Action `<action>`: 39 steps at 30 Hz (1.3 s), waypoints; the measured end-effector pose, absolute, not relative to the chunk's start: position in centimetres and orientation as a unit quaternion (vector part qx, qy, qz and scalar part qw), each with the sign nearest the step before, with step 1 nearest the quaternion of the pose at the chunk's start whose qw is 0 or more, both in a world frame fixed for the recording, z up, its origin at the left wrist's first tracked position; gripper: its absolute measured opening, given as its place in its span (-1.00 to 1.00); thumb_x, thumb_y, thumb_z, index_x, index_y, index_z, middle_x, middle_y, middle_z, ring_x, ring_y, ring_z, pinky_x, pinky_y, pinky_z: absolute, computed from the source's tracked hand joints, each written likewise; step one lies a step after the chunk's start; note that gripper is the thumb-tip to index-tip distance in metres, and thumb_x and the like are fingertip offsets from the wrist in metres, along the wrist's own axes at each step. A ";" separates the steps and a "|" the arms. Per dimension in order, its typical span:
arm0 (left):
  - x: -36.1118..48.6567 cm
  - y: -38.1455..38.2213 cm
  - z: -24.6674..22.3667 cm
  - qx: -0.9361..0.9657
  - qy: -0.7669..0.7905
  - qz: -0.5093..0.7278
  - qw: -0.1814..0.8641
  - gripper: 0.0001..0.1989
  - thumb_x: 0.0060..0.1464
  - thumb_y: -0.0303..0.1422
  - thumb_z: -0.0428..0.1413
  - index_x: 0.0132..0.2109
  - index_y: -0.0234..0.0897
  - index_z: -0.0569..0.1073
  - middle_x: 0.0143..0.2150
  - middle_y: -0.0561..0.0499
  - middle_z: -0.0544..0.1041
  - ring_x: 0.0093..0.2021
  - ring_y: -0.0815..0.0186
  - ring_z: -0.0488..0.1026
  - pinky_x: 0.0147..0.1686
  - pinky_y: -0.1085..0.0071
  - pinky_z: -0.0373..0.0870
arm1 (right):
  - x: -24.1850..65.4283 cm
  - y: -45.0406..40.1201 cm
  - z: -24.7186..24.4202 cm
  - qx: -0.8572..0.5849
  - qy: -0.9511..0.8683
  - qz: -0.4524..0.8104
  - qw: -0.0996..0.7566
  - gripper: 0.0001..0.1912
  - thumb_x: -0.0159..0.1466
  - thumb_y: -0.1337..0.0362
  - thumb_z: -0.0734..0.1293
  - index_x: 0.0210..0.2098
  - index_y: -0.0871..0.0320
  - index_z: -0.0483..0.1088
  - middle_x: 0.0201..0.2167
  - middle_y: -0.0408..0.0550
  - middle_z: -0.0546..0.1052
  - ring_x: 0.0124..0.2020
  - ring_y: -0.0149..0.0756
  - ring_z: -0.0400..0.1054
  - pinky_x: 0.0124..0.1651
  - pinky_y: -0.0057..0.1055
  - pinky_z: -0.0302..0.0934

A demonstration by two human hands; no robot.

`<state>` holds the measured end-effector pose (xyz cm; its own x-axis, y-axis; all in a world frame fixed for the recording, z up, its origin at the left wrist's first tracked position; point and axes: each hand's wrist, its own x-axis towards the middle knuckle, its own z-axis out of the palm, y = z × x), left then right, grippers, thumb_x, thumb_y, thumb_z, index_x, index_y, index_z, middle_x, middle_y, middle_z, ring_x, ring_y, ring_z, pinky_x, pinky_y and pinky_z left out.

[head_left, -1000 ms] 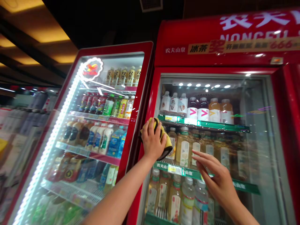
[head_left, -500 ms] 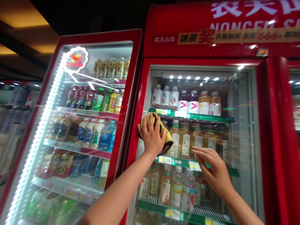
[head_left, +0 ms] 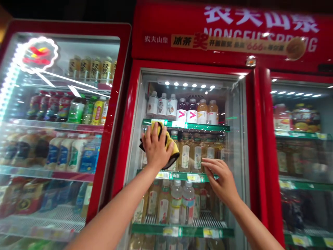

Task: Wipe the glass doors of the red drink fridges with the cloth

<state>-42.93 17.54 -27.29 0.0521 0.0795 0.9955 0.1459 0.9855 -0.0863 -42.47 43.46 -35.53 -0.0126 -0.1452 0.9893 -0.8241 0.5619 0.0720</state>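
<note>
A yellow cloth with black edging [head_left: 173, 144] lies bunched against the glass door of the red fridge [head_left: 127, 114], near the door's left side. My left hand [head_left: 156, 147] presses on it with the fingers pointing up, holding it flat to the glass. To the right, my right hand [head_left: 221, 177] is raised before the same door, palm turned sideways and fingers stretched out, with nothing in it. Whether its fingertips touch the glass cannot be seen. Behind the glass, rows of bottles [head_left: 185, 156] stand on shelves with green edges [head_left: 187, 125].
Another lit drinks fridge [head_left: 125, 45] with a red frame stands at the left, full of bottles and with a round glowing sign [head_left: 37, 55]. A further glass door [head_left: 299, 152] of the red fridge is at the right.
The view has swung to the right, so the fridges sit further left and more of the right-hand door shows. Both hands keep nearly the same places at the glass, the cloth still under my left hand.
</note>
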 end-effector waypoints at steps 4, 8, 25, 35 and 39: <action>-42.7 18.8 -31.0 -0.223 -0.696 0.098 0.676 -0.35 0.22 -0.07 0.12 0.39 -0.08 0.26 0.49 -0.06 0.18 0.50 -0.05 -0.02 0.47 -0.10 -0.17 | -42.4 43.8 -36.4 0.389 -0.662 0.274 0.579 -0.74 0.38 0.36 0.27 -0.06 -0.02 0.54 -0.03 -0.01 0.64 -0.05 -0.13 0.50 -0.03 -0.11 0.45; -41.8 14.3 -34.5 -0.293 -0.693 0.149 0.641 -0.39 0.23 -0.10 0.12 0.39 0.06 0.26 0.44 0.03 0.28 0.49 0.07 0.03 0.49 -0.02 -0.17 | -42.7 46.2 -38.0 0.390 -0.681 0.237 0.573 -0.70 0.38 0.38 0.26 0.01 -0.03 0.52 0.03 -0.02 0.62 0.03 -0.11 0.48 0.04 -0.05 0.44; -43.8 23.5 -32.6 -0.327 -0.686 0.155 0.631 -0.40 0.26 -0.12 0.08 0.40 0.05 0.24 0.46 0.05 0.24 0.51 0.11 0.00 0.50 0.00 -0.22 | -42.6 52.5 -36.5 0.332 -0.711 0.192 0.590 -0.58 0.40 0.35 0.21 0.19 -0.04 0.44 0.18 0.07 0.50 0.19 -0.06 0.40 0.14 0.00 0.42; -45.5 32.3 -28.8 -0.266 -0.686 0.087 0.672 -0.24 0.27 -0.18 0.08 0.50 -0.18 -0.01 0.55 -0.17 -0.05 0.55 -0.02 -0.20 0.48 -0.11 -0.23 | -43.5 54.3 -35.2 0.303 -0.704 0.212 0.607 -0.52 0.38 0.45 0.16 0.19 -0.01 0.45 0.26 0.08 0.46 0.27 -0.09 0.36 0.22 0.00 0.39; -45.1 29.8 -32.8 -0.380 -0.661 0.153 0.629 -0.20 0.26 -0.20 0.10 0.49 -0.38 -0.03 0.49 -0.21 0.13 0.54 0.12 -0.15 0.49 0.08 -0.14 | -43.5 55.8 -36.9 0.292 -0.715 0.209 0.600 -0.57 0.39 0.43 0.17 0.15 0.05 0.47 0.24 0.14 0.47 0.23 -0.06 0.40 0.18 0.02 0.42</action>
